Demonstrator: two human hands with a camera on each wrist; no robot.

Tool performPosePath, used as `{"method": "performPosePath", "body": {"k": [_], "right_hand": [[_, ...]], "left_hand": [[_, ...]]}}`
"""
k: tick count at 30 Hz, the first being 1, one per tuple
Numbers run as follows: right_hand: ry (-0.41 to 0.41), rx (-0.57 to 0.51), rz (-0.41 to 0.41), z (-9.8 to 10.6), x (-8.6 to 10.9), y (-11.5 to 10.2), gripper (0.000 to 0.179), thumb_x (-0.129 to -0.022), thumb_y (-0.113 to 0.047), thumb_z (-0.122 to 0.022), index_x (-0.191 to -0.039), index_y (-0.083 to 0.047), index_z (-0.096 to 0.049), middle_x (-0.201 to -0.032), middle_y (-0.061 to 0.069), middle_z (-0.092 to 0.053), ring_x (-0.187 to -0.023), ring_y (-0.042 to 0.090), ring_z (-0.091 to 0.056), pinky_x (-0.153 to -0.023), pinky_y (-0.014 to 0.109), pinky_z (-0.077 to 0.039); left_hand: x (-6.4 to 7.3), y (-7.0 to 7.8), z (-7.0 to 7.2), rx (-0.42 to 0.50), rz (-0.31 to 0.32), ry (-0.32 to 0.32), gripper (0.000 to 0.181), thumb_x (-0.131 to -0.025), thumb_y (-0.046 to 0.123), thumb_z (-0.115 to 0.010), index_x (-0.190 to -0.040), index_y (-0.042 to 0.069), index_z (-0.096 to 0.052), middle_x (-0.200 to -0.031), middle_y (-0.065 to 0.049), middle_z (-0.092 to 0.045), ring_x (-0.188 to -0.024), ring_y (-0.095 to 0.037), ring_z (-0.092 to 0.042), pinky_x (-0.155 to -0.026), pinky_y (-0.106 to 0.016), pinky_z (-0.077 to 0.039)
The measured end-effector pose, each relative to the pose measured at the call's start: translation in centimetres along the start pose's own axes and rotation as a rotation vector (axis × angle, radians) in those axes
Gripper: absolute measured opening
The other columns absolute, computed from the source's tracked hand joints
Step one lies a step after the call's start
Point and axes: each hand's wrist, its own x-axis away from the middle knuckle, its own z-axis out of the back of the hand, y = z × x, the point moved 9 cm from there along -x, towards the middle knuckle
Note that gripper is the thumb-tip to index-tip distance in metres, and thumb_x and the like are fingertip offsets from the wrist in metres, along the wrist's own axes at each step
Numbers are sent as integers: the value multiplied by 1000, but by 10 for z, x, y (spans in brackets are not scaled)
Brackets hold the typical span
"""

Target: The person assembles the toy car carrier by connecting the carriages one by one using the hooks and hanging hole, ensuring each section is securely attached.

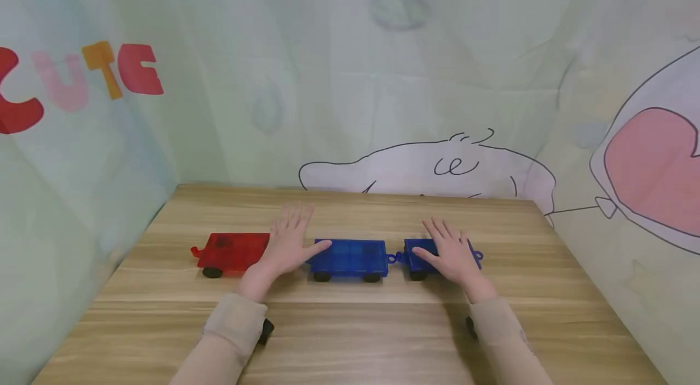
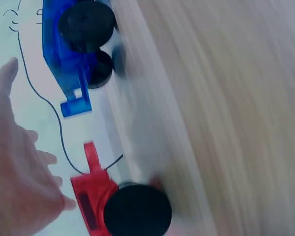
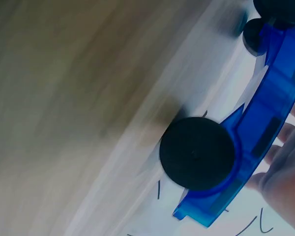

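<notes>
Head view: wooden table (image 1: 355, 336), wagons in a row nearer the far edge;
Red wagon (image 1: 235, 251): toward left edge; apart from middle blue wagon (image 1: 350, 258);
Right blue wagon (image 1: 422, 245): toward right edge;
Left hand (image 1: 287, 245): spread, gripping nothing; over the red-blue gap;
Right hand (image 1: 451, 254): spread, gripping nothing; over right blue wagon;
Row: step seemingly lining-up; next move likely calls for closing the gap

Translucent plastic wagons (image 1: 350, 257), matt wheels (image 3: 196, 153), wood-grain tabletop (image 1: 372, 336).

"CUTE" lettering (image 1: 100, 57) on fabric backdrop (image 1: 328, 69) (red, pink, orange capitals).
</notes>
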Motion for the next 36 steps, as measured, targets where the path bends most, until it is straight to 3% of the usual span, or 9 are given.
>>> {"method": "performPosePath", "body": {"k": [3, 7, 12, 20, 28, 36], "right_hand": [[-14, -27, 22, 0, 2, 2, 81, -90, -53, -60, -151, -6, -34, -156, 22, -32, -145, 45, -25, -112, 72, -16], [-74, -99, 48, -1, 2, 6, 87, -88, -51, -65, -151, -2, -32, -155, 25, -31, -144, 46, -24, -113, 70, -14], [-149, -188, 87, 0, -1, 12, 97, -80, -49, -76, -150, 3, -32, -154, 27, -33, -142, 46, -29, -114, 67, -16], [-241, -332, 117, -3, -5, 17, 100, -70, -41, -85, -147, 2, -38, -151, 25, -40, -139, 45, -34, -112, 63, -28], [-293, -382, 118, -2, -4, 16, 93, -70, -32, -86, -143, 4, -42, -146, 26, -45, -133, 44, -42, -108, 61, -33], [-315, -376, 62, -5, -1, 20, 86, -72, -34, -85, -143, -3, -47, -144, 27, -46, -127, 42, -46, -103, 60, -39]], "left_hand": [[-2, 10, -1, 29, -45, 25, 97, -87, 57, -61, -156, 4, -19, -161, -21, -19, -149, -43, -8, -116, -67, -9], [-5, 25, -2, 152, -96, 37, 89, -85, 46, -70, -152, 3, -30, -156, -18, -34, -146, -39, -27, -116, -60, -24], [-11, 41, -8, 268, -149, -16, 85, -80, 37, -79, -148, 7, -39, -152, -16, -41, -142, -37, -35, -111, -60, -33], [-20, 53, -28, 288, -197, -139, 100, -69, 40, -87, -149, 4, -38, -153, -17, -41, -142, -37, -36, -113, -57, -32], [-21, 62, -43, 284, -223, -235, 102, -65, 39, -90, -147, 5, -41, -151, -16, -43, -140, -34, -39, -113, -53, -34], [-20, 70, -47, 257, -274, -257, 99, -62, 36, -92, -142, 0, -46, -145, -16, -50, -133, -33, -47, -110, -51, -39]]}}
